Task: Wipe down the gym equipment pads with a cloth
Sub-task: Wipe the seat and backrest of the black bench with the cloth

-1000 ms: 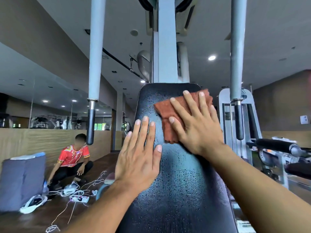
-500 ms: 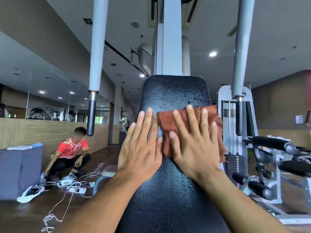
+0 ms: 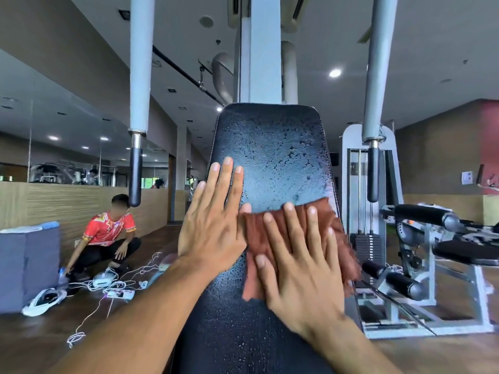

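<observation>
Gym floor behind, your flat right hand presses the ribbed rust-brown cloth on the droplet-beaded black vinyl pad; your left hand rests beside it, fingers straight.

Single head-worn wide-angle view, facing forward, close before black back pad, gym hall behind.
</observation>
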Available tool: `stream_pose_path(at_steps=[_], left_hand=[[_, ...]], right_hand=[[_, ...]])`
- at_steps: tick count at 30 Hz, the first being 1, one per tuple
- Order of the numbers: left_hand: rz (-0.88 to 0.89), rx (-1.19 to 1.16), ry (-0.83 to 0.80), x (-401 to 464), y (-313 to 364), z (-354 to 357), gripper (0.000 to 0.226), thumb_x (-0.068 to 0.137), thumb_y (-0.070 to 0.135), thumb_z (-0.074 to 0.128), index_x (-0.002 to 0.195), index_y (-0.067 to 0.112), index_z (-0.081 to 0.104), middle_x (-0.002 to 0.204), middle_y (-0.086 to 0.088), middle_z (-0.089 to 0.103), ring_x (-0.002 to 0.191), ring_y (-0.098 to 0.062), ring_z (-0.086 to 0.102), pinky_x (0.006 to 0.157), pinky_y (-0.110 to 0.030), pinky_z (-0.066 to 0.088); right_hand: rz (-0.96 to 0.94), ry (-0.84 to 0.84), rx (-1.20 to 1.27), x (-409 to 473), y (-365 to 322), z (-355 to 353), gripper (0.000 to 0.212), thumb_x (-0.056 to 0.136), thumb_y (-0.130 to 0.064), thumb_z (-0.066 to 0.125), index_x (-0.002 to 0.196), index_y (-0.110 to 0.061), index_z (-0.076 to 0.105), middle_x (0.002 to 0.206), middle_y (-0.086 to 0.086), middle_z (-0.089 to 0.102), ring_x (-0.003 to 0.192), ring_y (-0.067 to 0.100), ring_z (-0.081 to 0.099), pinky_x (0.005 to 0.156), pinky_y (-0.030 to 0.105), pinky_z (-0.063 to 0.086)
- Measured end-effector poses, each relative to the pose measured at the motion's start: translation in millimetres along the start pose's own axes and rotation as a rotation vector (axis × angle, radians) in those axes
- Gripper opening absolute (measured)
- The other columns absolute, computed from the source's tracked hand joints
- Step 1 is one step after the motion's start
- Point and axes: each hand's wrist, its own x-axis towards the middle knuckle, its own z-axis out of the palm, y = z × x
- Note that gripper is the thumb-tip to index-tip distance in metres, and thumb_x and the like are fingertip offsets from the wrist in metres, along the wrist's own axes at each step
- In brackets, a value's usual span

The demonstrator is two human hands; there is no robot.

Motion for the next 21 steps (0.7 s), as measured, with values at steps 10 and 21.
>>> stream_pose_path(at_steps=[10, 21], left_hand=[[-0.112, -0.541, 0.069, 7, -6, -9, 0.057, 0.098, 0.034, 0.025, 0.151, 0.016, 0.031, 0.158, 0.01, 0.022, 0.149, -0.007, 0.011, 0.122, -0.032, 0.008], [-0.097, -0.526, -0.051, 20, 79, -24, 0.065, 0.096, 0.056, 0.008, 0.155, 0.028, 0.007, 0.162, 0.01, 0.006, 0.149, -0.005, 0.002, 0.122, -0.034, 0.002]], right_hand=[[0.183, -0.024, 0.105, 90, -20, -18, 0.069, 0.096, -0.063, 0.02, 0.158, -0.038, 0.005, 0.168, 0.001, -0.009, 0.152, 0.034, -0.014, 0.118, 0.062, -0.004], [0.278, -0.187, 1.214, 91, 23, -75, 0.041, 0.109, -0.024, 0.034, 0.149, -0.032, 0.041, 0.161, -0.012, 0.027, 0.148, 0.001, 0.014, 0.124, 0.027, 0.007]])
